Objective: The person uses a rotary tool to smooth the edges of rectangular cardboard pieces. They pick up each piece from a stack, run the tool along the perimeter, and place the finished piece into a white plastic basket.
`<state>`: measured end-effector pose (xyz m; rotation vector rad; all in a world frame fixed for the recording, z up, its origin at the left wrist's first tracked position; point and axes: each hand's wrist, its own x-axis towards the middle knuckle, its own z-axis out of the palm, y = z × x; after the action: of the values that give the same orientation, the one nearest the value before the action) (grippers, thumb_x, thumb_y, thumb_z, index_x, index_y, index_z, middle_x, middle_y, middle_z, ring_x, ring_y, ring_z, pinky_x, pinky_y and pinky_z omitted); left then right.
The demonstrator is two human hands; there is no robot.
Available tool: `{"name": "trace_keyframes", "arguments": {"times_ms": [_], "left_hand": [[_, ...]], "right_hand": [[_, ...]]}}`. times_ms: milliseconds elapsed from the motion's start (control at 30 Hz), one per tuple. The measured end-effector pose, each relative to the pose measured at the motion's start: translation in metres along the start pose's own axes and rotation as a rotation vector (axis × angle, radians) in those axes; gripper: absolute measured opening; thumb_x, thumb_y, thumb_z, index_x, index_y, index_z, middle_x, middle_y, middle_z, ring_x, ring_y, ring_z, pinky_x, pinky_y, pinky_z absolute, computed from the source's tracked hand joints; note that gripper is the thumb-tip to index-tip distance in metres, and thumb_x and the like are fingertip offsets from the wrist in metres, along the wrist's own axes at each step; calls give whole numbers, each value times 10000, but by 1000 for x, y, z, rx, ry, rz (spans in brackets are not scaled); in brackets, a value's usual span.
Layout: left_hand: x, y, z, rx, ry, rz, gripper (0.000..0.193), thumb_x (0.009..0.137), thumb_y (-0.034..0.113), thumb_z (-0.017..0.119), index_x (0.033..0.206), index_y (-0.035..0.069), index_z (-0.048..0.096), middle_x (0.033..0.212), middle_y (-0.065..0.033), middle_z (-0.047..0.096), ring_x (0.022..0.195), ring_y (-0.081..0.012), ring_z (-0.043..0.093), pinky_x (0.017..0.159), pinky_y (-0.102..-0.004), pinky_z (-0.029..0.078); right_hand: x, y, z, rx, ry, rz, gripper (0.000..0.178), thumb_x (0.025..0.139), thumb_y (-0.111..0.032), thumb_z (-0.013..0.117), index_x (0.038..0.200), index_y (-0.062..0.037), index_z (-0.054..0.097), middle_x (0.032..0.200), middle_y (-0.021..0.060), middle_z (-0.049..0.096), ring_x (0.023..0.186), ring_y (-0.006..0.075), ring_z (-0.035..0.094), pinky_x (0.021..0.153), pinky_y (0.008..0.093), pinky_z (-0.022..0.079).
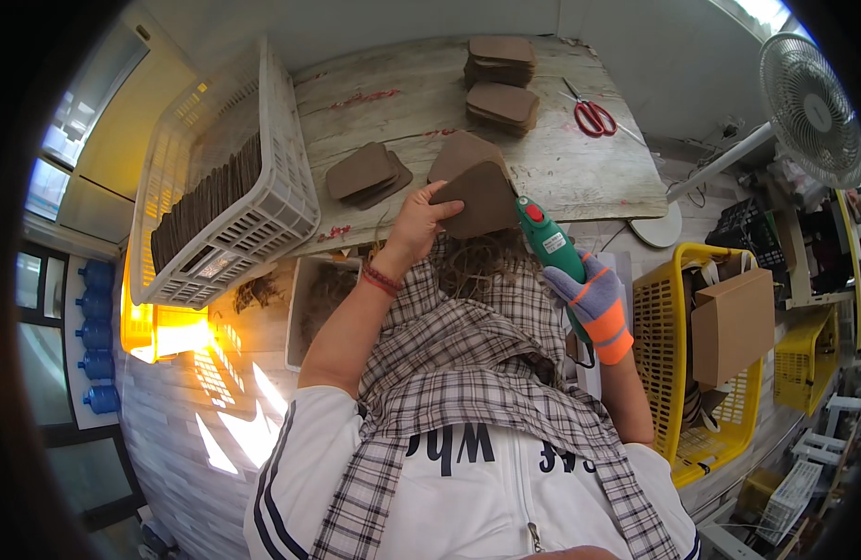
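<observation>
One big worn wooden surface (589, 187) fills the upper middle of the frame, pale with a few red scuffs. Next size down is the white plastic crate (286, 201) at upper left, with a long row of brown pieces (211, 201) standing on edge inside it. Then a tall yellow basket (678, 271) at lower right, a white fan (816, 110) in the upper right corner, and a cardboard box (732, 327) sitting in that basket.

Smaller stuff: two neat brown stacks (502, 107) at the top centre, one behind the other, plus a loose fanned pile (365, 173) left of centre.

Hands are apart from each other, both busy. The right hand (594, 303), in a grey and orange glove, is wrapped around a green power tool (554, 245) just right of centre. The bare left hand (416, 224) pinches a flat brown piece (480, 201) by its left side, just above mid-frame. The tool's tip is right beside that piece's right edge; can't tell if they touch.

Littlest bits: red-handled scissors (594, 117) lying at upper right on the surface, and a red bracelet (384, 280) on the left wrist.
</observation>
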<state>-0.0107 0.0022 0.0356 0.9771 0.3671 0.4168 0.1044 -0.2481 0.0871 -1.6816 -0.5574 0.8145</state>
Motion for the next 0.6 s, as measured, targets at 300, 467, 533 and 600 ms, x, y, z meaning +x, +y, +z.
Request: {"name": "trace_keyframes", "arguments": {"times_ms": [300,467,533,600], "left_hand": [[-16,2,-5,142,-4,-120,300,797,-29,633,1092,5,592,956,-58,655,841,-117,617,726,-253,510],[-15,19,-23,433,-31,-15,236,755,-32,664,979,19,611,885,-25,643,814,-80,585,703,-232,480],[-17,31,-19,529,-5,99,198,741,-30,676,922,18,613,853,-18,640,785,-75,586,688,-227,480],[-17,37,-23,515,28,79,183,731,-26,687,894,21,618,830,-18,643,751,-77,589,672,-226,482]], "right_hand": [[4,-7,2,-3,-74,40,366,791,-220,730,1012,30,579,697,24,606,529,52,524,473,199,417],[-1,-10,-5,-4,-161,100,349,789,-219,730,996,20,584,675,10,582,525,59,521,470,205,421],[0,-4,-9,-48,-173,109,342,789,-221,730,991,15,587,669,6,576,523,61,521,469,206,421],[0,2,-8,-45,-202,117,337,788,-225,729,986,10,590,666,5,574,522,61,520,468,206,419]]}}
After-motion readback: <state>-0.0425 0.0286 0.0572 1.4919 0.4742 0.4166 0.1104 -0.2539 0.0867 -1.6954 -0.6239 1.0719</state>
